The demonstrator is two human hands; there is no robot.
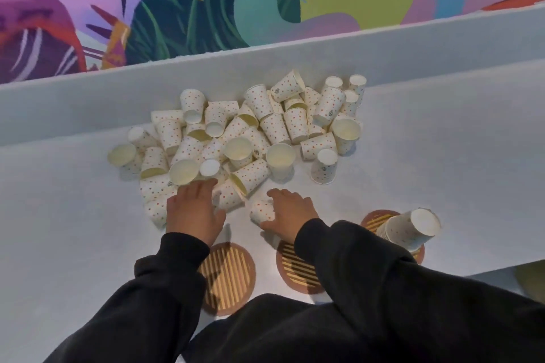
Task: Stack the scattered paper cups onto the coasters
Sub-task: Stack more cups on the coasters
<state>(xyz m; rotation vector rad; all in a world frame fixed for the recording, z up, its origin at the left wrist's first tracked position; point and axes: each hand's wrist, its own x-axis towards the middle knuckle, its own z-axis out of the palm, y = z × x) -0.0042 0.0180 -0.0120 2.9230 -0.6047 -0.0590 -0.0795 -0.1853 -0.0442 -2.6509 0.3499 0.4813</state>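
Several white paper cups with coloured dots lie scattered in a pile (241, 132) on the pale table. My right hand (290, 211) grips one fallen cup (261, 211) at the pile's near edge. My left hand (193, 209) reaches over the cups at the pile's near left, fingers spread and touching them. Three round brown striped coasters lie along the near edge: the left coaster (228, 274) and the middle coaster (295, 270) are bare, and the right coaster (376, 219) bears an upside-down stack of cups (408, 230).
A raised pale ledge (265, 68) runs behind the pile, under a colourful mural wall. The table's right edge (501, 270) drops off beside the stacked cups. My dark sleeves cover part of the middle coaster.
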